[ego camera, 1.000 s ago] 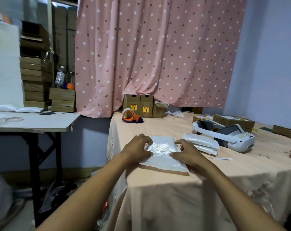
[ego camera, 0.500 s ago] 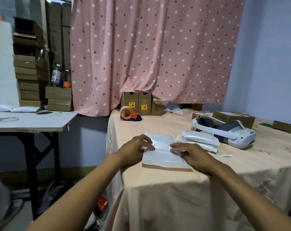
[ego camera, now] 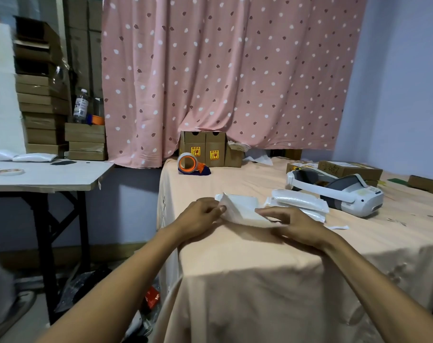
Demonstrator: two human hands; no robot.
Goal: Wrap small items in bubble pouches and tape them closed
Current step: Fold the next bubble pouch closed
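Near table (ego camera: 235,258) edge, pouch (ego camera: 242,210): not taped yet.
L hand (ego camera: 203,214): you pinch its left corner, lifted.
R hand (ego camera: 292,221): fingers straight, touching it.
Tape roll (ego camera: 188,164): far, untouched.

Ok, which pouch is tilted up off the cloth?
The pouch being held: the left hand pinches its raised left edge, the right hand rests on its other end. The pouches beside the headset lie flat.

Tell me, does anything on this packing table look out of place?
A white headset lies among the packing supplies, unrelated to wrapping. A loose white paper scrap lies by the stacked pouches. Otherwise nothing looks spilled or damaged.
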